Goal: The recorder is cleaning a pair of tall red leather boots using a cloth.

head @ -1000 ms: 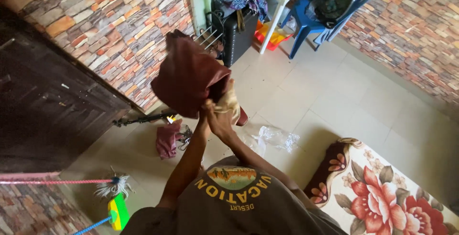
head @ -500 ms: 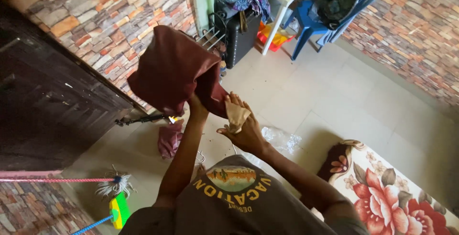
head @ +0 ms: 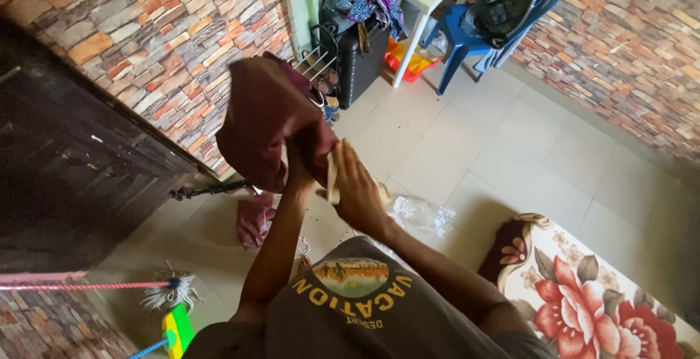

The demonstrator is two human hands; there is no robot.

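Note:
My left hand (head: 297,160) grips a maroon leather bag (head: 264,120) from below and holds it up in front of me. My right hand (head: 355,184) presses a small beige cloth (head: 332,176) against the bag's lower right side, fingers flat over the cloth. The bag hides most of my left hand's fingers. Both arms reach up from my brown printed shirt (head: 357,308).
A maroon cloth (head: 254,218) and a clear plastic bag (head: 421,214) lie on the tiled floor. A dark wooden door (head: 65,176) stands left, a black suitcase (head: 364,52) and blue chair (head: 467,38) at the back, a floral mattress (head: 583,300) at right.
My right hand with the beige cloth moved off the bag, then came back against its lower side. The bag tilted and shifted slightly in my left hand.

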